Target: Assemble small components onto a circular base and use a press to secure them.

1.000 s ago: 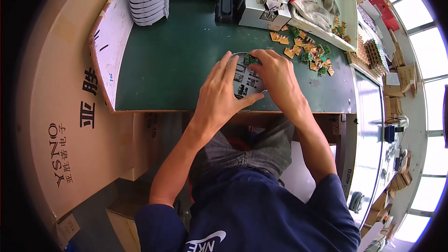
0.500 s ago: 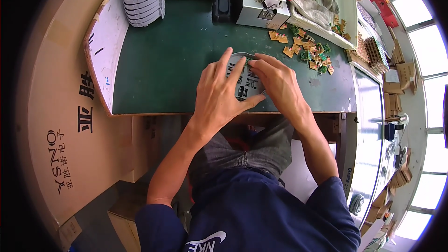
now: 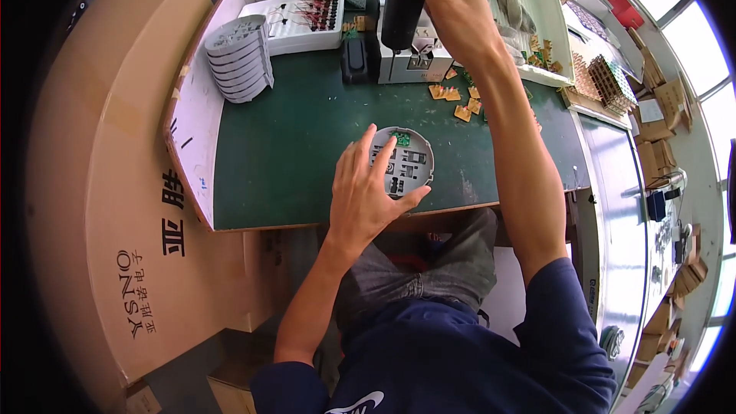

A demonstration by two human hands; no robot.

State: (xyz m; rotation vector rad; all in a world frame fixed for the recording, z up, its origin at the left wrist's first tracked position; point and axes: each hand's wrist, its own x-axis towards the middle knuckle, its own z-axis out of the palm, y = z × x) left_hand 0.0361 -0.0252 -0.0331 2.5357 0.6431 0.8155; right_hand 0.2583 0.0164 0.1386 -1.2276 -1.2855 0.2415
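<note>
A round grey plastic housing (image 3: 418,172) lies on the green tabletop near its front edge, its inside with slots and posts facing up. Set in its upper part is a small green circuit board (image 3: 402,139). My left hand (image 3: 357,195) holds the housing from the left, fingers over its rim and thumb along the lower edge. Higher up, my right hand (image 3: 458,11) grips a black electric screwdriver (image 3: 402,11), pointing down in front of a silver box-shaped machine (image 3: 414,73). The screwdriver's upper end is cut off by the picture's edge.
At the left stands a stack of grey housings (image 3: 244,69). Behind it is a white tray (image 3: 307,43) of red-wired parts, with a small black box (image 3: 354,61) nearby. Loose circuit boards (image 3: 463,113) lie partly behind my right forearm. A white tray (image 3: 563,69) holds gloves and boards.
My right hand has left the housing, reached up and away, and now grips the screwdriver. My left hand stays on the housing. The whole view has shifted, showing more of the table's back.
</note>
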